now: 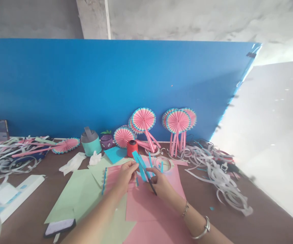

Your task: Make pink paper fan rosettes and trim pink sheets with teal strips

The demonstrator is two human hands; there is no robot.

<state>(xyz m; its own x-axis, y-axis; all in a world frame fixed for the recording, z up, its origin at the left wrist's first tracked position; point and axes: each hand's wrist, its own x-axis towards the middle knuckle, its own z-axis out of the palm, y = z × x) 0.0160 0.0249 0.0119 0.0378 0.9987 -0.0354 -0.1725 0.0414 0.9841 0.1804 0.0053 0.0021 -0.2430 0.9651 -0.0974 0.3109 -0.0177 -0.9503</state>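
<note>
My left hand (127,174) pinches a blue paper strip (136,156) between thumb and fingers. Wrapped around the handles of dark scissors (154,191), my right hand (161,184) holds them with the blades pointing up along the blue paper. Under and left of my left hand lies a pleated pink paper (112,174) with blue edges. Pink paper sheets (146,205) lie below both hands. More small blue strips (162,166) lie just past my right hand, beside a roll of tape (167,164).
Finished pink paper fans (143,118) lean against the blue partition (85,78). A red spool (132,148), blue paper (115,155), a teal cup (90,144) and a purple pot (106,141) stand behind. Green sheets (70,193), a phone (60,227), a power strip (21,200) and peeled strips (220,179) flank the hands.
</note>
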